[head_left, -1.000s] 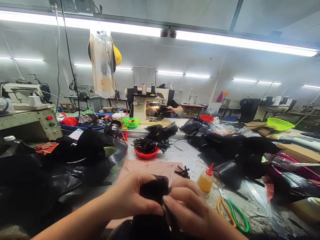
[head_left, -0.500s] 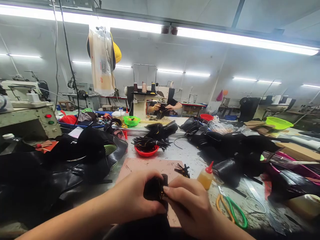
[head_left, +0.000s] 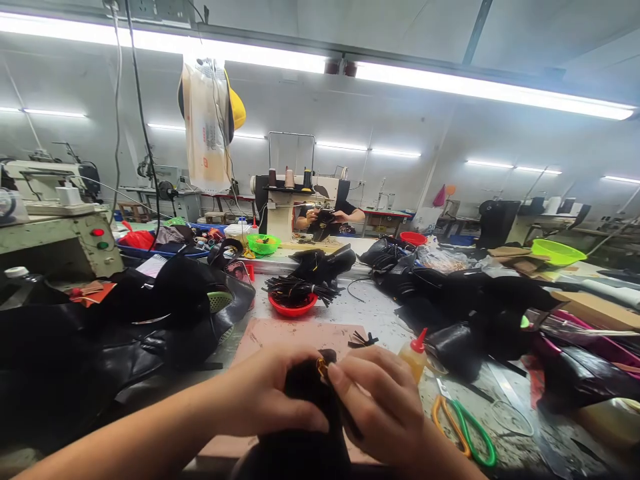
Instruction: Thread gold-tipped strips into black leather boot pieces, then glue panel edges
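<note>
My left hand (head_left: 270, 393) is wrapped round a black piece (head_left: 305, 383), its thumb lying across the near side. On the right, my right hand (head_left: 377, 393) pinches a small gold-coloured part (head_left: 323, 367) at the upper edge of the black piece. The fingertips of both hands are close together over a pink board (head_left: 295, 333). Several black strips (head_left: 363, 340) lie on the board's right edge. Just beyond, a red bowl (head_left: 293, 310) holds a bundle of black strips.
Black material (head_left: 165, 313) is heaped at left, with another black heap (head_left: 465, 300) at right. A glue bottle (head_left: 414, 357) and scissors (head_left: 465, 427) are beside my right hand. A person (head_left: 345, 213) works at a sewing machine opposite.
The gold-coloured part shows more clearly at the black piece's upper edge. My right hand has shifted slightly, and the black piece has turned a little. The view has moved slightly.
</note>
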{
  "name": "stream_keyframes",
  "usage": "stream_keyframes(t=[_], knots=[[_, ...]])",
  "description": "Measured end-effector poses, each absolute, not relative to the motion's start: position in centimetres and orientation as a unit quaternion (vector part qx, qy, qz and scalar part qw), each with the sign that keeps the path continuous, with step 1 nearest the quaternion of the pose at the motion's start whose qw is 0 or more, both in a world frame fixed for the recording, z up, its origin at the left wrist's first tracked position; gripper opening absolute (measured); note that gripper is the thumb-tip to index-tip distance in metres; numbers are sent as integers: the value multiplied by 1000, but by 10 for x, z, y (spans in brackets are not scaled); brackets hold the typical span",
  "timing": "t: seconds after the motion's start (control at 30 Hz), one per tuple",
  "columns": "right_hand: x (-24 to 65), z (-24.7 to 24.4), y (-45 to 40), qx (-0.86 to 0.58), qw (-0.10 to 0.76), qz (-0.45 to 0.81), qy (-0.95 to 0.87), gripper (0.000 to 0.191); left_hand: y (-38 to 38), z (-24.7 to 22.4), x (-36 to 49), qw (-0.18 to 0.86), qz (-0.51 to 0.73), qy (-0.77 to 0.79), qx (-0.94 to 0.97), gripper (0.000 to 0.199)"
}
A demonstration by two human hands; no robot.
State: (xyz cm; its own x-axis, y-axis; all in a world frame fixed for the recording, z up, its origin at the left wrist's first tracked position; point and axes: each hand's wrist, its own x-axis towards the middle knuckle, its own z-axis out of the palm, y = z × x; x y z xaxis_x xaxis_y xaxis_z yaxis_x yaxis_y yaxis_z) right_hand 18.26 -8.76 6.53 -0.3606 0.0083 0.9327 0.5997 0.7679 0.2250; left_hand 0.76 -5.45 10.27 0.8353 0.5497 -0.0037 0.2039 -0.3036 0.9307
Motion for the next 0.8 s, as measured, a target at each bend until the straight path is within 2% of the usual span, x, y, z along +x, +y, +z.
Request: stream_keyframes(t=[0.1, 0.43, 0.57, 0.7, 0.8], knots=[[181, 66, -92, -177, 520, -276, -788, 13, -51, 98, 1, 558, 167, 205, 787, 14], [177, 70, -100, -198, 497, -232, -812, 13, -47, 88, -3, 550, 174, 189, 795, 19], [180, 66, -98, -153, 526, -192, -814, 15, -48, 90, -5, 548, 165, 185, 799, 17], [189, 62, -87, -177, 551, -50, -814, 19, -44, 97, -3, 550, 162, 188, 798, 29], [196, 62, -77, -269, 512, 107, -809, 33, -40, 101, -1, 575, 171, 169, 782, 40]])
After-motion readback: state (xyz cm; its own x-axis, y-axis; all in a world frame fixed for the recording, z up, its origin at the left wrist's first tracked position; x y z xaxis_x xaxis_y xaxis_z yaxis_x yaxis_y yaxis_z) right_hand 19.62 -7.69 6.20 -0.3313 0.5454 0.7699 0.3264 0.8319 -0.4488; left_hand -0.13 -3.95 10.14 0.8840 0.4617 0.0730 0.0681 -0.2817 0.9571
